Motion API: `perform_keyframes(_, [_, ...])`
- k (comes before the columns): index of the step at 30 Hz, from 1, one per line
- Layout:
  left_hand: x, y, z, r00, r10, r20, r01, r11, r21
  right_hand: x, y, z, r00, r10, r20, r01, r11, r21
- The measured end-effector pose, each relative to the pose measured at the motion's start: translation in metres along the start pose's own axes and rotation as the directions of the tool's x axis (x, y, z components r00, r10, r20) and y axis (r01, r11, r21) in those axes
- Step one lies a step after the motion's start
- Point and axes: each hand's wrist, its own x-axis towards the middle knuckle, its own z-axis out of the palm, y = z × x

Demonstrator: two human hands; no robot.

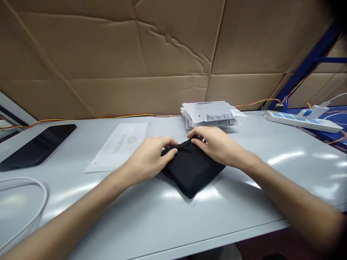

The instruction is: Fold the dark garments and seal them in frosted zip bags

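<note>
Evidently folded black cloth point(191, 169): on the grey table point(151, 216), in the middle of the view, one corner pointing to six o'clock and a doubled edge along its ten-to-twelve side.
Left hand point(148, 159): pinching that edge at about eleven o'clock on the cloth, thumb on the near side, the other fingers curled behind and partly hidden.
Right hand point(219, 144): pinching the same edge near twelve o'clock, thumb and forefinger close together, the remaining fingers tucked out of sight.
Work at the edge: the step in hand looks like gathering or lining up the layers; whether they are being opened or closed, I cannot tell.
Next move on the edge: it would call for both pinches to catch every layer and pull evenly, as soft cloth could slip or bunch between them.
Printed white bag point(116, 148): lying flat, between nine and ten o'clock from the cloth, apart from it.
Stack of bags point(211, 113): at one o'clock, just beyond the right hand, its edges uneven.
Dark tablet point(38, 146): farther out toward nine o'clock.
White cable point(45, 202): curving at eight to nine.
Power strip point(303, 121): at two o'clock, well apart.
</note>
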Motion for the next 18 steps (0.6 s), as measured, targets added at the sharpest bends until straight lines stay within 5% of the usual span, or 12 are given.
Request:
perform_keyframes(7, [0.002,0.002,0.004,0.999,0.031,0.026,-0.029,0.998,-0.056,-0.002,0.003,0.001,0.996,-0.084,-0.005,0.083,0.996,-0.032])
perform_keyframes(14, [0.002,0.001,0.005,0.996,0.091,0.023,-0.09,0.995,-0.034,-0.003,0.002,-0.011,0.966,-0.091,0.242,0.068,0.992,0.103])
perform_keyframes(18, [0.006,-0.006,-0.007,0.997,-0.011,-0.075,0.019,0.993,0.113,-0.003,0.01,-0.015,0.96,-0.058,0.273,0.044,0.997,0.057])
